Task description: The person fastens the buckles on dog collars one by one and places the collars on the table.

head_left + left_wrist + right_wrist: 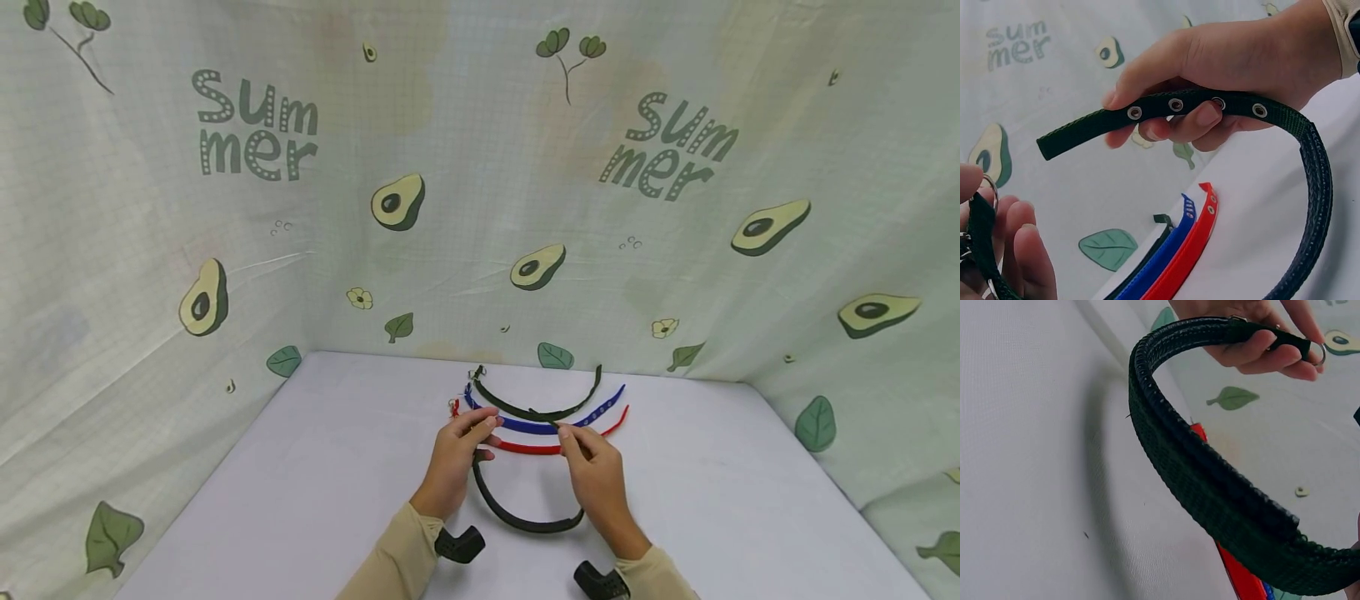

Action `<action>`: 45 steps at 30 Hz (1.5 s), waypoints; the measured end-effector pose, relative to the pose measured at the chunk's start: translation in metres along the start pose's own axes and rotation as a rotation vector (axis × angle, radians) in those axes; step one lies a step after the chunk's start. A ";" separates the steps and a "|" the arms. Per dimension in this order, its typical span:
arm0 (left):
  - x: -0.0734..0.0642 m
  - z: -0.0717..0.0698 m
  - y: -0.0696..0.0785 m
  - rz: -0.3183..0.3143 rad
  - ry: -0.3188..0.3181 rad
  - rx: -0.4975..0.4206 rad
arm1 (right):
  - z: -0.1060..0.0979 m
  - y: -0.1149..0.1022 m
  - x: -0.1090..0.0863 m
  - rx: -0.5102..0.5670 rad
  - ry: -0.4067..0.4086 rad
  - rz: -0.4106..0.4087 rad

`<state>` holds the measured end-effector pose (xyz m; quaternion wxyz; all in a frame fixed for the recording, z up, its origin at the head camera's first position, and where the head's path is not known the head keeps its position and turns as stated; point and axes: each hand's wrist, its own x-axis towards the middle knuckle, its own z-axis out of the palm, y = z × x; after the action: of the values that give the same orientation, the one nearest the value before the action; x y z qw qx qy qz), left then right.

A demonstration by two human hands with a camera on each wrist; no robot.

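Observation:
Between both hands, bent into a deep curve, is a dark green dog collar (536, 527) with a dark padded lining. My left hand (452, 458) grips its hardware end, where a metal ring (994, 194) sticks out past the fingertips. The strap end (1072, 132), lined with several metal eyelets, is pinched between the thumb and fingers of my right hand (597, 477). In the right wrist view the padded middle (1210, 481) sags between the hands, above the white tabletop.
Beyond the hands, a red collar (525, 449), a blue collar (600, 412) and another dark green collar (581, 408) lie in nested curves on the white table (337, 467). A printed cloth (465, 125) hangs behind the table and along its sides.

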<state>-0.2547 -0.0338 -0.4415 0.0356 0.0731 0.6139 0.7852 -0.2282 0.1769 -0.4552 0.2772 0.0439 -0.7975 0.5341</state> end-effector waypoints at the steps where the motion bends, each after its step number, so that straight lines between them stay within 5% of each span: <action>1: 0.000 0.000 0.000 -0.002 -0.006 -0.003 | 0.000 -0.001 -0.001 0.011 -0.006 -0.007; 23: -0.004 0.004 0.008 -0.013 -0.133 0.025 | 0.009 -0.023 -0.011 0.084 -0.101 -0.107; 45: -0.010 0.012 0.007 -0.051 -0.161 0.023 | 0.010 -0.023 -0.011 0.115 -0.139 -0.180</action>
<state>-0.2425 -0.0251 -0.4323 0.1038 0.1207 0.6197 0.7685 -0.2145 0.1557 -0.4446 0.2649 0.1680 -0.7758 0.5475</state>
